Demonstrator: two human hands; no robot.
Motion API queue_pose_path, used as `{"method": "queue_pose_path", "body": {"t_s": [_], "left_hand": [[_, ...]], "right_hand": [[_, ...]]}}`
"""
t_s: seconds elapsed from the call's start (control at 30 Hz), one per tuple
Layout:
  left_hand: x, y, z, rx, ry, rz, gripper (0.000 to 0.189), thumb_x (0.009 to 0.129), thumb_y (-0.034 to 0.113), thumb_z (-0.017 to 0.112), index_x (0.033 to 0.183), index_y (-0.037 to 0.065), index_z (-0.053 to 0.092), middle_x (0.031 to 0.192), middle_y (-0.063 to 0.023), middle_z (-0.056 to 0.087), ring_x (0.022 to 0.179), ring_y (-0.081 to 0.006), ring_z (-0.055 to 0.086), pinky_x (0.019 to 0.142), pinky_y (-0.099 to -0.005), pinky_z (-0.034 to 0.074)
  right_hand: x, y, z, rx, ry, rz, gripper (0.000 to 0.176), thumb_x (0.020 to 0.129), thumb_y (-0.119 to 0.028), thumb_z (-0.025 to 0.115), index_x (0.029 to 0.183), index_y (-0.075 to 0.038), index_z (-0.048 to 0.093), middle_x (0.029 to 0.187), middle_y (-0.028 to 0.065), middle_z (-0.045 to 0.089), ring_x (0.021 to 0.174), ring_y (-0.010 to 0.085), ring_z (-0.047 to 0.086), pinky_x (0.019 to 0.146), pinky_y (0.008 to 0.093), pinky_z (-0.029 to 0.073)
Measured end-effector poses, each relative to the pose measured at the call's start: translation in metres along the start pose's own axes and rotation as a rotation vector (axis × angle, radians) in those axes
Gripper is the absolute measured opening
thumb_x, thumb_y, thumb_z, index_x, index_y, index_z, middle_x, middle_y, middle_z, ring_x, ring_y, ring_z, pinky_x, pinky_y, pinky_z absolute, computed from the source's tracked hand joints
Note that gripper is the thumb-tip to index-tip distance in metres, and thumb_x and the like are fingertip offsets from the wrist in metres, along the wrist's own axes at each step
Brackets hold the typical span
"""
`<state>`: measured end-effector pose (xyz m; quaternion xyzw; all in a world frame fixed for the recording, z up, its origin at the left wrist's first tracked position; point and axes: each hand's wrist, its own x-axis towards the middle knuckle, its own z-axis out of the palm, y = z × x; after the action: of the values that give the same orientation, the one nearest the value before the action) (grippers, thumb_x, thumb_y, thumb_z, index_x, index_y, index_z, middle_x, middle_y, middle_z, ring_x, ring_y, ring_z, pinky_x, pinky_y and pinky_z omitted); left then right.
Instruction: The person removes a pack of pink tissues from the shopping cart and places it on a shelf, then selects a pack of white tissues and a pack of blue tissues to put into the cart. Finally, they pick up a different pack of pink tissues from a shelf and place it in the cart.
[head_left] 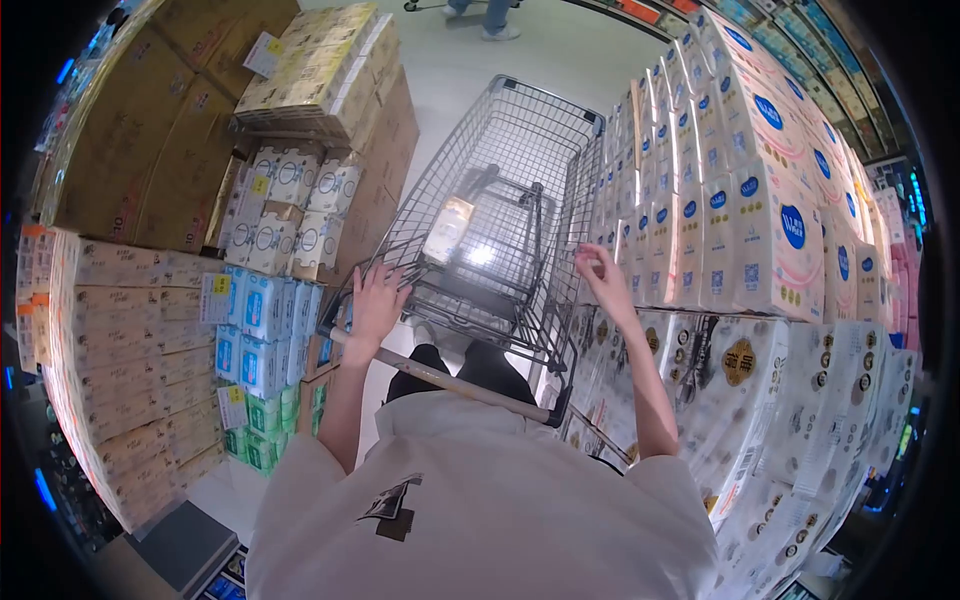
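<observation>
A wire shopping cart (500,150) stands in front of me in a store aisle, with one pale package (447,229) lying in its basket. My left hand (375,303) rests on the cart's near edge by the handle bar (440,380), fingers spread over the wire. My right hand (598,268) is raised at the cart's right side, close to the stacked tissue packs (760,230); its fingers are pinched together and I cannot tell if they hold anything.
Shelves of white and blue tissue packs (265,320) and brown cardboard boxes (150,130) line the left. Tall stacks of paper rolls (790,400) fill the right. Another person's legs (495,15) stand at the far end of the aisle.
</observation>
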<state>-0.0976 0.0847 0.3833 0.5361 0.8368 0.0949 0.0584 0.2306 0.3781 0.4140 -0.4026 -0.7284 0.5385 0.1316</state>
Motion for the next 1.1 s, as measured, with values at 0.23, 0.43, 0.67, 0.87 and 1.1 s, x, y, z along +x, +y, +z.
{"method": "queue_pose_path", "body": {"t_s": [0.23,0.43,0.67,0.87,1.1], "left_hand": [[-0.045,-0.054,0.009,0.011,0.152,-0.064,0.041,0.095,0.035,0.063,0.129,0.012,0.064,0.132,-0.0094,0.062,0.137,-0.0354,0.044,0.113,-0.0573,0.033],[-0.043,-0.061,0.014,0.044,-0.026,-0.062,0.034,0.085,0.035,0.071,0.113,0.016,0.073,0.121,-0.0081,0.063,0.126,-0.0358,0.049,0.108,-0.0512,0.037],[-0.042,-0.088,0.025,0.053,-0.059,0.086,0.029,0.084,0.034,0.071,0.106,0.016,0.076,0.124,-0.0109,0.059,0.121,-0.0331,0.051,0.107,-0.0517,0.037],[-0.053,-0.106,0.02,0.002,-0.102,0.069,0.028,0.084,0.033,0.071,0.104,0.015,0.077,0.118,-0.01,0.061,0.119,-0.0313,0.052,0.099,-0.0475,0.041],[-0.073,-0.126,0.022,0.045,-0.045,0.055,0.027,0.082,0.029,0.071,0.103,0.012,0.076,0.114,-0.0108,0.061,0.117,-0.032,0.052,0.094,-0.0448,0.045]], "right_hand": [[-0.121,0.044,0.102,-0.622,-0.273,0.02,0.058,0.101,-0.049,0.054,0.139,-0.006,0.054,0.133,0.0181,0.058,0.123,0.0396,0.055,0.106,0.0474,0.042],[-0.174,0.046,0.15,-0.723,0.079,0.082,0.067,0.095,-0.042,0.065,0.151,-0.011,0.045,0.134,0.0199,0.057,0.131,0.0405,0.046,0.114,0.0487,0.033],[-0.186,0.056,0.167,-0.704,0.2,0.048,0.056,0.093,-0.032,0.07,0.141,-0.007,0.055,0.133,0.0198,0.06,0.125,0.0398,0.053,0.111,0.0469,0.037],[-0.19,0.068,0.189,-0.697,0.212,0.05,0.042,0.096,-0.027,0.068,0.131,-0.004,0.062,0.126,0.0195,0.065,0.119,0.039,0.059,0.104,0.0452,0.044],[-0.19,0.079,0.212,-0.753,0.126,0.098,0.042,0.094,-0.035,0.07,0.12,-0.004,0.06,0.119,0.0186,0.066,0.11,0.0433,0.057,0.098,0.0494,0.042]]}}
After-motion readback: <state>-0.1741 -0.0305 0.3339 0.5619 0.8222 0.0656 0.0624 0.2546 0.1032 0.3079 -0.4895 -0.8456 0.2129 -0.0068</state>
